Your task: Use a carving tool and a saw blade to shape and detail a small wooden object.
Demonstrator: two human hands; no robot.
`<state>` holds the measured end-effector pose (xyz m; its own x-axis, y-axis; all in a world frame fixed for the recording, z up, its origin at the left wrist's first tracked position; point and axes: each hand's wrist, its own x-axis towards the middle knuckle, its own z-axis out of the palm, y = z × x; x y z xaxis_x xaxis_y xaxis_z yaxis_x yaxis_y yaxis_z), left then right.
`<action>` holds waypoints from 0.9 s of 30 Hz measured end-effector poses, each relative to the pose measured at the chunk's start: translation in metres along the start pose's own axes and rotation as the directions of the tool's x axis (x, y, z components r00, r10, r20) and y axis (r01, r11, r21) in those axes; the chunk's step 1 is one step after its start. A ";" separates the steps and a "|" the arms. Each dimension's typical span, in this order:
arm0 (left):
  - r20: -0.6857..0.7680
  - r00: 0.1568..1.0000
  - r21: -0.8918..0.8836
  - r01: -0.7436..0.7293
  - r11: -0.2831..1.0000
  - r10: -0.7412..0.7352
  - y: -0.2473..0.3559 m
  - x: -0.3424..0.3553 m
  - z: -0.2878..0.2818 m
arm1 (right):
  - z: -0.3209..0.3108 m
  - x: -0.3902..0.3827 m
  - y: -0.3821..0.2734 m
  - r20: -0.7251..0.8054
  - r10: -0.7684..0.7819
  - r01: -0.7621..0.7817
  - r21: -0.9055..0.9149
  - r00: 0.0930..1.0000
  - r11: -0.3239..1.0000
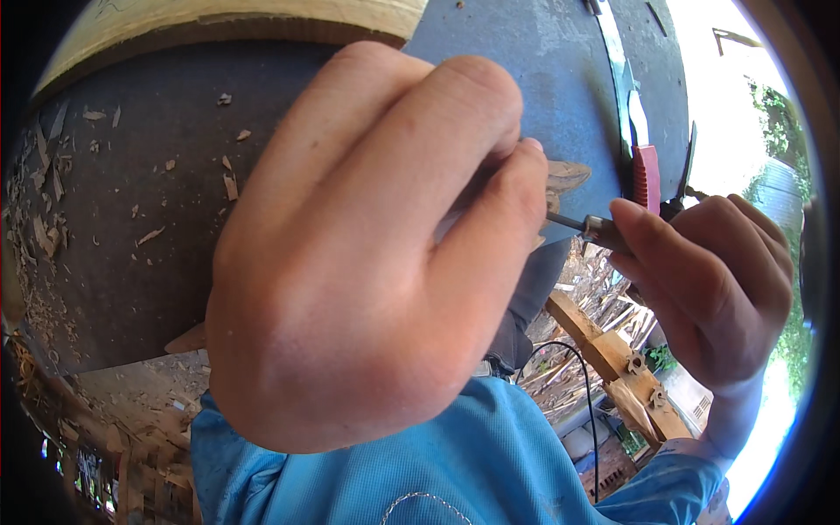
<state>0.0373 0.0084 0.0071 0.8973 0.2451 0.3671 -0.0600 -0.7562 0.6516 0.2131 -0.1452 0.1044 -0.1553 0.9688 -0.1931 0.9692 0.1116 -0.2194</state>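
Observation:
My left hand point(350, 254) fills the middle of the view, its fingers curled and thumb pressed in around a piece of carved wood point(569, 177). Most of that wood is hidden behind the hand; a pale brown, shaped end shows past the thumb. At the right, my right hand point(713, 271) is closed round the handle of a slim carving chisel point(597, 229). Its thin steel shaft points left to the wood beside my left thumb, and its tip cannot be seen. A pointed bit of wood point(186, 339) shows left of my left hand.
Wood chips point(52, 232) lie scattered over the dark work surface point(166, 184). A thick curved board point(236, 22) sits at the far left. Beyond the right hand is a red-handled tool point(646, 175). Notched timber point(626, 363) and a black cable point(588, 394) are lower right.

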 end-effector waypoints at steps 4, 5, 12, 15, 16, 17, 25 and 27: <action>-0.034 0.999 -0.024 -0.027 0.999 0.027 -0.003 -0.001 0.005 | 0.002 0.000 -0.017 0.010 0.093 -0.092 -0.079 0.996 0.993; -0.034 0.999 -0.025 -0.030 0.999 0.029 -0.002 -0.001 0.004 | 0.014 -0.001 -0.016 -0.074 0.117 -0.119 -0.018 0.990 0.993; -0.016 1.000 -0.009 -0.026 1.000 0.026 -0.002 0.002 0.004 | -0.009 -0.004 -0.011 0.004 0.265 -0.263 0.117 0.964 0.958; -0.013 0.999 -0.008 -0.047 0.999 0.047 -0.004 0.000 0.002 | -0.011 -0.011 -0.013 -0.048 0.229 -0.228 0.026 0.972 0.973; -0.008 0.998 0.001 -0.055 0.999 0.055 -0.005 0.000 0.001 | -0.018 -0.009 -0.009 0.015 0.147 -0.146 -0.052 0.989 0.988; -0.008 0.998 0.001 -0.056 0.998 0.056 -0.004 0.000 0.002 | -0.023 -0.008 -0.008 0.084 0.069 -0.059 -0.124 0.994 0.991; -0.020 1.000 0.005 -0.014 1.000 0.015 0.002 0.001 0.005 | -0.016 0.001 -0.014 0.096 0.103 -0.088 -0.141 0.990 0.986; -0.039 0.999 0.004 -0.016 1.000 0.016 0.002 -0.002 0.004 | -0.016 0.008 -0.024 0.088 0.113 -0.100 -0.147 0.990 0.984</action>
<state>0.0371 0.0042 0.0048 0.8787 0.2565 0.4026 -0.0723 -0.7622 0.6433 0.1921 -0.1369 0.1239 -0.0607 0.9519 -0.3002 0.9974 0.0459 -0.0561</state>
